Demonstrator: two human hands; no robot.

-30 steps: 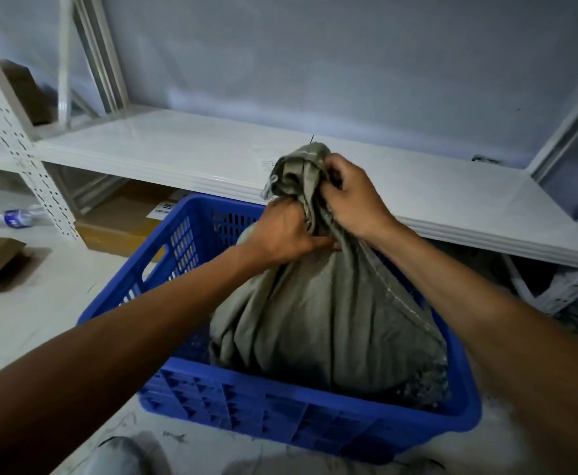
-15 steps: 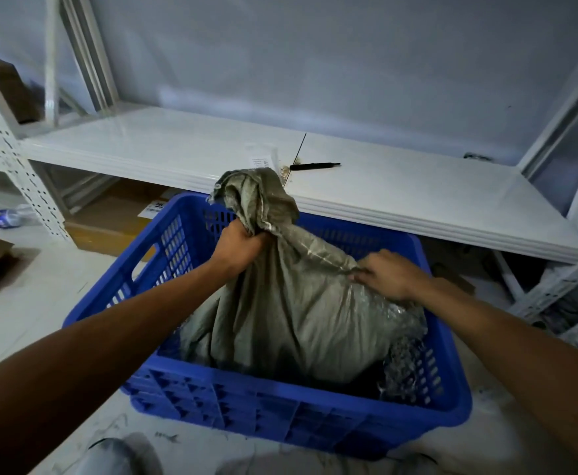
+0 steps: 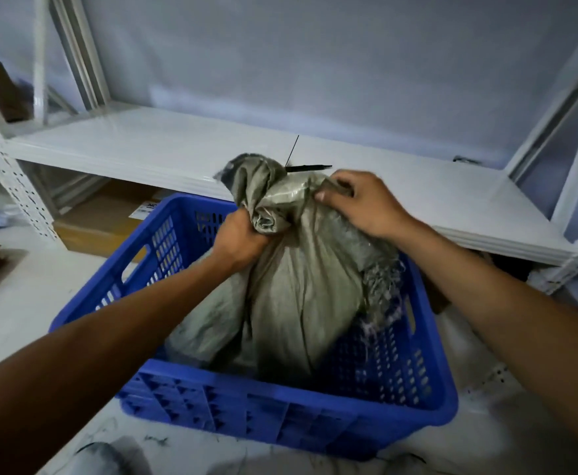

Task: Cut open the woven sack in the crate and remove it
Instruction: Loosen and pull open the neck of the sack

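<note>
The sack (image 3: 301,296) stands in the crate (image 3: 280,416) on the floor, before a shelf (image 3: 164,149); a pen (image 3: 310,168) lies on the shelf behind the sack

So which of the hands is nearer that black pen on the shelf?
Right. The right hand grips the sack just below the pen; the left hand sits lower, farther left.

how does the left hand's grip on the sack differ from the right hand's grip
The left hand is a closed fist wrapped around the bunched neck of the woven sack, just below its gathered top. The right hand sits higher and further right, pinching a fold of fabric near the top with its fingers. The left hand is over the blue crate; the right is level with the white shelf. Both hold the sack.
</note>
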